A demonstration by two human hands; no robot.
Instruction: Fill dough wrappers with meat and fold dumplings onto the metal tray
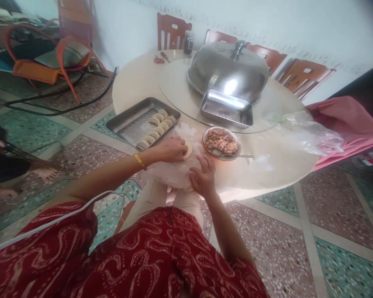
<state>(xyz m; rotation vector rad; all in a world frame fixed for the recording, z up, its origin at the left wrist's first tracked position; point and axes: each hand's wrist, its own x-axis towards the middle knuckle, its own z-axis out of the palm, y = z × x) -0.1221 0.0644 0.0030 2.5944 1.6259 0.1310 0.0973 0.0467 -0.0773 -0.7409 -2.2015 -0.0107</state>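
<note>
My left hand (173, 150), with a yellow band at the wrist, pinches the edge of a pale round dumpling wrapper (189, 149) over a clear plastic bag (166, 173). Nearer to me, my right hand (204, 179) holds nothing that I can see; its fingers are bent and apart at the bag's right side. Beyond my left hand, a metal tray (127, 122) carries rows of folded dumplings (155, 133) along its right side. A bowl (206, 152) of minced meat filling (221, 140) stands beyond my right hand, with a spoon (245, 156) resting in it.
On the round table's glass turntable (177, 82) sit a large domed metal lid (226, 68) and a second metal tray (226, 108). Red scissors (158, 60) lie at the back. Plastic bags (313, 132) cover the right edge. Another person's foot (45, 171) shows at far left.
</note>
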